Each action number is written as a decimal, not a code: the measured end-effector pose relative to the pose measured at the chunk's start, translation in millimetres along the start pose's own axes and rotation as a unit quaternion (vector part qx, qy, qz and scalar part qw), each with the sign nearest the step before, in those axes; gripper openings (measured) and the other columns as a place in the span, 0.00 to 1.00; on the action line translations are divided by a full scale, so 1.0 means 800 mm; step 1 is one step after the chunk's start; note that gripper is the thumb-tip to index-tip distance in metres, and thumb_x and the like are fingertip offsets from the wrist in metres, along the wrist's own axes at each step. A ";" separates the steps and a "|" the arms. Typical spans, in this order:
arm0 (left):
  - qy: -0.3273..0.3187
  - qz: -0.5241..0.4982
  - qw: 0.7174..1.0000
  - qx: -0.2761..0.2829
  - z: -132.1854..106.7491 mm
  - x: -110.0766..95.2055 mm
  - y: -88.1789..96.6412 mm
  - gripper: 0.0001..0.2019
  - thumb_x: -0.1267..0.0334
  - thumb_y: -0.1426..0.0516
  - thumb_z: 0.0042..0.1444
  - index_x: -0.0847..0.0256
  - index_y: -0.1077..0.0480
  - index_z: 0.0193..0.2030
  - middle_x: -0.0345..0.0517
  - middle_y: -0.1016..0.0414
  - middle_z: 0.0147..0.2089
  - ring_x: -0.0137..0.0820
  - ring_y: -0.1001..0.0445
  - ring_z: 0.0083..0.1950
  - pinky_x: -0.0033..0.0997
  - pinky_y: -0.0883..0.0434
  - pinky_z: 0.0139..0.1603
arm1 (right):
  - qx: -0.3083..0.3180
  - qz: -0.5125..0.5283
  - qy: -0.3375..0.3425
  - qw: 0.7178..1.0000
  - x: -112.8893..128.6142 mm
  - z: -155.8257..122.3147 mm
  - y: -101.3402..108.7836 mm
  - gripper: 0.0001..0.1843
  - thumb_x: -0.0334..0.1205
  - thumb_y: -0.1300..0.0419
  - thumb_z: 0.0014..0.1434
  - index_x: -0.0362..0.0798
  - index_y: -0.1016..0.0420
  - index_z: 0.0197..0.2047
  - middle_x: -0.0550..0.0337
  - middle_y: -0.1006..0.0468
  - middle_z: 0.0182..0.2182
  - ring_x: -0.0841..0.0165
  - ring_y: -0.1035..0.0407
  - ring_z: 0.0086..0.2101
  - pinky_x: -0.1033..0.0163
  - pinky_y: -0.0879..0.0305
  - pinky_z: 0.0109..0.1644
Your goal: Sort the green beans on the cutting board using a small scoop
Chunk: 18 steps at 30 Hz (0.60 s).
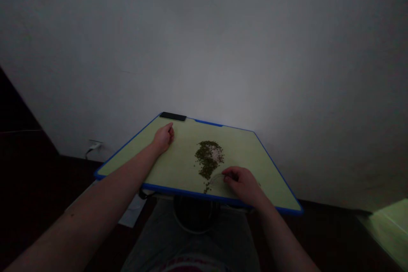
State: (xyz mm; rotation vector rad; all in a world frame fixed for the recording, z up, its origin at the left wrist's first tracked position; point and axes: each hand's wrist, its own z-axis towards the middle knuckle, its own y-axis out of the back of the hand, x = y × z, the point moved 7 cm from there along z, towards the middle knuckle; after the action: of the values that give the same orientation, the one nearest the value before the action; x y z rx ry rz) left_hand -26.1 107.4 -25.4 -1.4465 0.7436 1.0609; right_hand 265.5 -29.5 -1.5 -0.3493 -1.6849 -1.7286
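Observation:
My left hand (pixel 164 138) rests on the left part of the pale board, fingers curled into a loose fist with nothing visible in it. Near the front edge, my right hand (pixel 242 182) pinches a thin, pale, see-through curved utensil (pixel 217 177); its exact kind is hard to make out. The far end of that utensil reaches the lower tip of a pile of small green-brown grains (pixel 205 157), which look like beans or seeds. A patch of pinkish-white grains (pixel 216 154) lies on the pile's right side. A few stray grains (pixel 207 188) trail towards the front edge.
The board (pixel 181 170) has a blue rim and stands by a grey wall (pixel 223 51). A black phone-like slab (pixel 173 116) lies at its back left corner. Below the front edge, a dark round container (pixel 196 214) sits between the legs. A plug (pixel 94 146) is in the wall at left.

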 end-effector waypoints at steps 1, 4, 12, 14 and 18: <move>0.000 -0.001 1.000 0.001 0.000 0.000 0.000 0.18 0.54 0.49 0.47 0.59 0.50 0.15 0.32 0.53 0.11 0.20 0.52 0.11 0.25 0.57 0.11 | -0.003 -0.001 -0.005 1.000 -0.003 0.000 0.001 0.13 0.38 0.48 0.48 0.47 0.27 0.36 0.59 0.24 0.27 0.70 0.33 0.28 0.66 0.39 0.32; -0.001 -0.003 1.000 0.003 -0.002 -0.001 0.000 0.18 0.54 0.49 0.47 0.59 0.50 0.15 0.32 0.54 0.11 0.20 0.53 0.11 0.25 0.57 0.11 | -0.019 0.002 -0.029 0.999 -0.015 0.000 0.006 0.13 0.38 0.48 0.47 0.47 0.27 0.36 0.59 0.24 0.28 0.70 0.32 0.28 0.66 0.39 0.32; 0.000 -0.004 1.000 0.005 -0.002 0.000 -0.002 0.18 0.54 0.48 0.46 0.59 0.50 0.14 0.32 0.53 0.11 0.20 0.53 0.11 0.25 0.58 0.12 | -0.016 0.023 -0.011 1.000 -0.004 -0.006 0.002 0.12 0.39 0.48 0.48 0.47 0.27 0.35 0.58 0.24 0.29 0.69 0.32 0.30 0.65 0.38 0.35; -0.004 -0.004 1.000 0.001 -0.002 -0.001 -0.002 0.18 0.54 0.49 0.46 0.59 0.50 0.14 0.32 0.54 0.10 0.20 0.53 0.10 0.25 0.59 0.11 | -0.018 0.015 -0.012 1.000 -0.001 -0.007 0.003 0.12 0.39 0.48 0.48 0.47 0.27 0.36 0.58 0.24 0.30 0.69 0.31 0.31 0.65 0.38 0.35; -0.006 -0.008 1.000 0.004 -0.001 -0.001 -0.001 0.18 0.54 0.49 0.47 0.59 0.50 0.15 0.32 0.53 0.10 0.20 0.54 0.10 0.25 0.59 0.11 | -0.032 0.002 -0.025 0.999 -0.006 -0.005 0.008 0.13 0.38 0.48 0.48 0.47 0.27 0.36 0.58 0.24 0.31 0.69 0.31 0.31 0.65 0.38 0.36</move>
State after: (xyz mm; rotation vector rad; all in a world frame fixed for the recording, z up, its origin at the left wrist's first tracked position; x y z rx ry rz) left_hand -25.7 106.6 -24.6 -1.4351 0.7256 1.0516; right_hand 274.1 -31.6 -0.2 -0.4278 -1.6657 -1.7885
